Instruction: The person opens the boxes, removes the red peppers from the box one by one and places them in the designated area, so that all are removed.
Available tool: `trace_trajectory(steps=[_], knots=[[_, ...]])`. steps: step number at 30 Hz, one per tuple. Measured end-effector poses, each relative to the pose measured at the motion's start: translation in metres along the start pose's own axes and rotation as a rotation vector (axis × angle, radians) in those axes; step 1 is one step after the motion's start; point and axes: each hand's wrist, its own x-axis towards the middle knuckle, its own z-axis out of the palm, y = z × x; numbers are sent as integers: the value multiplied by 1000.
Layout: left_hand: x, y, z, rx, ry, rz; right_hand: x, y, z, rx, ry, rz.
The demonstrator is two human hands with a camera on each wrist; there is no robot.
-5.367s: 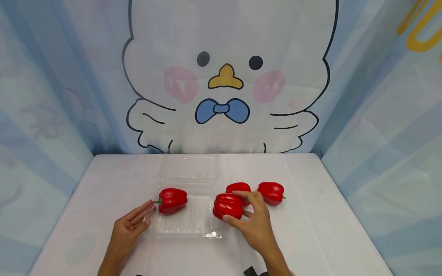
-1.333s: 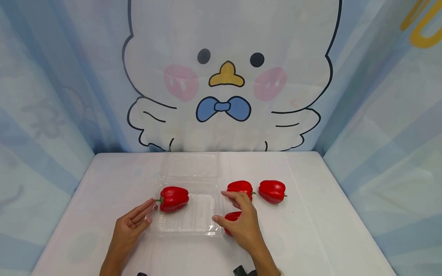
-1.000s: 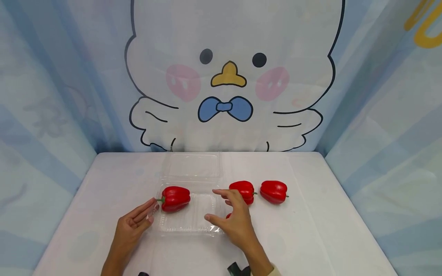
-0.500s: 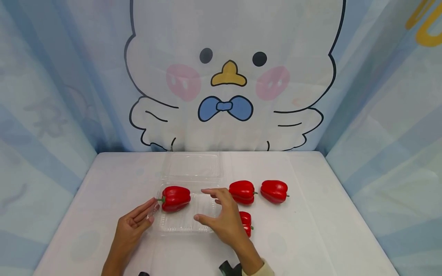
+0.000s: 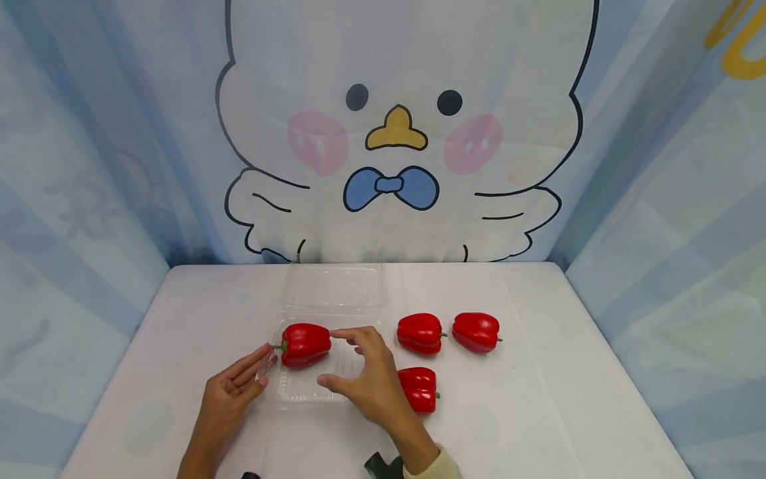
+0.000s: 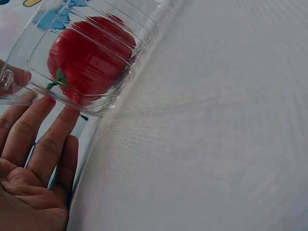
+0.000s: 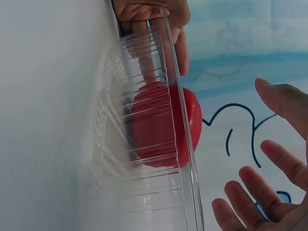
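Note:
A clear plastic clamshell container [image 5: 311, 398] lies with its lid [image 5: 335, 289] folded back. Inside, on its left side, rests one red bell pepper [image 5: 305, 344], its green stem toward my left hand [image 5: 223, 392]. That hand holds the container's left edge between fingers and thumb; the left wrist view shows fingertips [image 6: 45, 102] against the clear wall. Over the container's right half is my right hand [image 5: 374, 379], thumb and fingers spread with nothing between them. Its index fingertip is close to the pepper's right end; whether they touch, I cannot tell.
On the white table to the right of the container lie three more red bell peppers: one [image 5: 419, 334] behind, another [image 5: 475, 332] farther right, and a nearer one [image 5: 420, 390] partly hidden by my right wrist. A printed curtain [image 5: 383, 233] stands behind the table.
Earlier my right hand held a bell pepper right of the container; that pepper now lies on the table there. The right hand has moved left over the container. The left hand keeps its place.

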Motion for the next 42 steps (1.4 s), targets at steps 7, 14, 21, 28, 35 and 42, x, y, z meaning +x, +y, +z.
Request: trace_trajectory(steps=[7,14,21,28,35,42], knots=[[0,-1,0,-25,-1,19,2,-4,8,-38,-26,-12],[0,-1,0,-32,-8,27,6,-6,15,-55,-45,-22],[0,-3,-1,-49,-17,46,11,-6,25,-80,-59,-37],[-1,-1,-1,-52,-21,75,18,-6,33,-104,-57,-65],[-2,-1,-1,-42,-20,78,24,-6,39,-125,-44,-73],[-1,-5,-2,-69,-29,97,30,-6,45,-158,-25,-52]])
